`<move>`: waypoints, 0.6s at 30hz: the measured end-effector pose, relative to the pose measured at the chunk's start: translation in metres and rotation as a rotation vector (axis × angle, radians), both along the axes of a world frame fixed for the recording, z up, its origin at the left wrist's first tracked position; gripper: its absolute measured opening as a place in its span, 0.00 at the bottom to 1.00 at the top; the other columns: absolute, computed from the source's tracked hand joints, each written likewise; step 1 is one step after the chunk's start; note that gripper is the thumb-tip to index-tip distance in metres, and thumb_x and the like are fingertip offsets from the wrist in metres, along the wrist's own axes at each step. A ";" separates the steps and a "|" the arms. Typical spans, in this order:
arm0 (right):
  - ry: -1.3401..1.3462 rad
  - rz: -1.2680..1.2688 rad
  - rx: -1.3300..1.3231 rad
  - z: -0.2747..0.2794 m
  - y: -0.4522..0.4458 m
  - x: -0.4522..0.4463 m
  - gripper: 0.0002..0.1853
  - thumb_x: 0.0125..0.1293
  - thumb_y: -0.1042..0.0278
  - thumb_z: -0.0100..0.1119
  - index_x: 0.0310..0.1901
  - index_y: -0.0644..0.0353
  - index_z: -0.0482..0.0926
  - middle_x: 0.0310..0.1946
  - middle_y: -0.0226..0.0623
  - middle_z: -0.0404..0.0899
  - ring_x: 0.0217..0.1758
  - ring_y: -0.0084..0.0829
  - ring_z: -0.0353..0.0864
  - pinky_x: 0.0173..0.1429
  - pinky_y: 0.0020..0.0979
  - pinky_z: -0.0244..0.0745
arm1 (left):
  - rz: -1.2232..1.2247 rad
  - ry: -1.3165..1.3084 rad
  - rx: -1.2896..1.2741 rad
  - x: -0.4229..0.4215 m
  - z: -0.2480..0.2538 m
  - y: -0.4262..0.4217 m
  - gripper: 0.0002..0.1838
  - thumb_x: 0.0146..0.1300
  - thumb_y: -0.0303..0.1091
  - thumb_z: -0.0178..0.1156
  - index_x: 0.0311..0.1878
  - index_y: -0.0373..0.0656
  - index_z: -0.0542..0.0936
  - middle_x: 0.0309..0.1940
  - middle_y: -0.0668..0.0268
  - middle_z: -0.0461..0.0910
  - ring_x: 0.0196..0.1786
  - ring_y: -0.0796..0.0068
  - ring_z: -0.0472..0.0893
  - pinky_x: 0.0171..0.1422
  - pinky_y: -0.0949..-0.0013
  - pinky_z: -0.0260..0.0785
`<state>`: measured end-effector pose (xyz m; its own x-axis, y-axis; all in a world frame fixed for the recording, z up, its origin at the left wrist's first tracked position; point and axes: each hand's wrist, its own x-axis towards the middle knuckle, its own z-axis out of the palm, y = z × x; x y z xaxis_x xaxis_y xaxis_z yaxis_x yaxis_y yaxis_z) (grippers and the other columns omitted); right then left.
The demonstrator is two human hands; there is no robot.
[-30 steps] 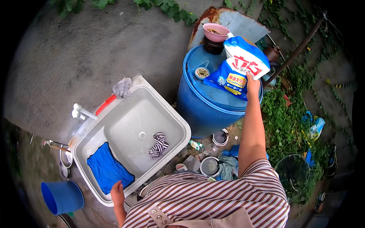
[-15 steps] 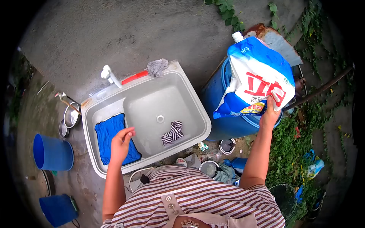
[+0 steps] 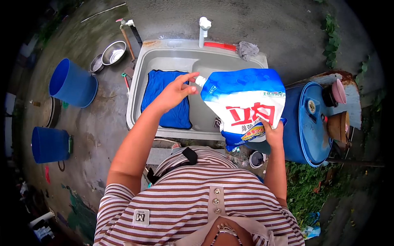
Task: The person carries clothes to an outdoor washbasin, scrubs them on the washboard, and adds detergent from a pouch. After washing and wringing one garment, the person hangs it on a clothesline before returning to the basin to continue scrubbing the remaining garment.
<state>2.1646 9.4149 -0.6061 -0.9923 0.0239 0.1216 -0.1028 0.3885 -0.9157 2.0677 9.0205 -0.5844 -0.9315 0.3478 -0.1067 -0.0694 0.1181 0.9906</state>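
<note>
My right hand [image 3: 273, 133] grips the lower edge of a blue and white detergent refill pouch [image 3: 248, 96] with red lettering. The pouch is tilted over the right part of the sink [image 3: 137, 96], its white screw cap [image 3: 200, 80] pointing left. At the cap is my left hand [image 3: 175, 92], thumb and fingers apart; the fingertips are right beside the cap, and I cannot tell whether they touch it. Below this hand a blue cloth [image 3: 164, 100] lies spread in the sink's left section. A striped cloth [image 3: 216, 122] in the basin is mostly hidden by the pouch.
A white faucet [image 3: 204, 30], a red-handled tool [image 3: 221, 46] and a grey rag [image 3: 248, 50] are along the sink's back rim. To the right stands a large blue barrel [image 3: 316, 123]. Blue buckets [image 3: 72, 84] and metal bowls [image 3: 114, 53] stand on the left.
The pouch has moved from above the barrel to over the sink, held by my right hand. My left hand has risen from the blue cloth to the cap. The view has shifted right.
</note>
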 end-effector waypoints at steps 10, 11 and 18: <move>0.022 0.179 0.217 0.014 -0.052 -0.020 0.11 0.63 0.79 0.66 0.47 0.67 0.85 0.43 0.51 0.87 0.46 0.44 0.88 0.50 0.37 0.79 | 0.172 -0.089 0.048 0.021 -0.043 -0.049 0.16 0.80 0.45 0.55 0.48 0.41 0.80 0.34 0.71 0.78 0.37 0.80 0.76 0.47 0.73 0.70; 0.040 0.202 0.248 0.015 -0.055 -0.021 0.12 0.61 0.80 0.65 0.47 0.65 0.85 0.43 0.52 0.87 0.46 0.49 0.88 0.51 0.39 0.79 | 0.202 -0.159 0.086 0.022 -0.046 -0.053 0.18 0.78 0.49 0.55 0.43 0.42 0.79 0.31 0.72 0.75 0.33 0.80 0.73 0.41 0.73 0.67; 0.238 0.323 0.509 0.044 -0.096 -0.025 0.19 0.52 0.84 0.60 0.47 0.58 0.87 0.40 0.50 0.86 0.45 0.55 0.86 0.48 0.40 0.81 | 0.323 -0.670 0.130 0.020 -0.068 -0.078 0.28 0.68 0.63 0.59 0.25 0.47 0.74 0.18 0.75 0.63 0.17 0.81 0.57 0.22 0.68 0.48</move>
<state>2.1399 9.3186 -0.5626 -0.8845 -0.3899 0.2562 -0.4644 0.6837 -0.5629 2.0876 8.9427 -0.6521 -0.7393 0.1174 -0.6630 -0.6733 -0.1252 0.7287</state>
